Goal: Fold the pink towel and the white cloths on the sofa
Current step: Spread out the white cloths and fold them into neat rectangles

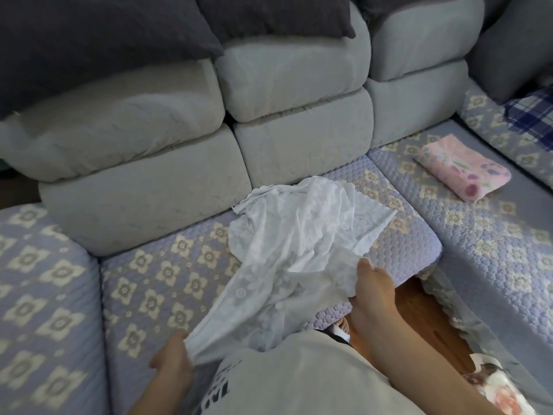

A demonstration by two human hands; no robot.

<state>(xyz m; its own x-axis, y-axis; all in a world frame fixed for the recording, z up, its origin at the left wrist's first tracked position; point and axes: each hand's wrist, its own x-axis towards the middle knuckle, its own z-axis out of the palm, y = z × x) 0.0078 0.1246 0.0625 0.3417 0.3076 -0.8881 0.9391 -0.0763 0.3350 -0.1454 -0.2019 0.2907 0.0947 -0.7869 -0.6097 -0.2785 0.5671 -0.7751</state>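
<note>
The right hand (372, 287) pinches a bunched edge of a thin, white, lacy cloth with an embossed flower pattern (299, 244), thumb on top and fingers curled beneath the fabric, near the front edge of the sofa seat. The left hand (173, 359) grips the cloth's lower left corner, fingers closed round the gathered fabric, low in the view beside the person's light grey shirt (299, 381). Between the two hands the white cloth hangs slack and crumpled; the rest of it lies spread and wrinkled across the middle seat, reaching back almost to the backrest.

The seat is covered with a quilted lavender sofa cover printed with cream flowers (155, 274). Behind it stand puffy pale grey back cushions (293, 76), with dark grey throw pillows (98, 28) on top of them at the upper left.

Well apart from the white cloth, on the right-hand seat section, a pink towel with a purple and green flower print (462, 170) lies folded into a neat rectangle. Further right, at the edge of the view, a blue and white plaid fabric (531, 115) rests on the corner seat. A strip of brown wooden floor (419, 313) shows in the gap below the right forearm.
</note>
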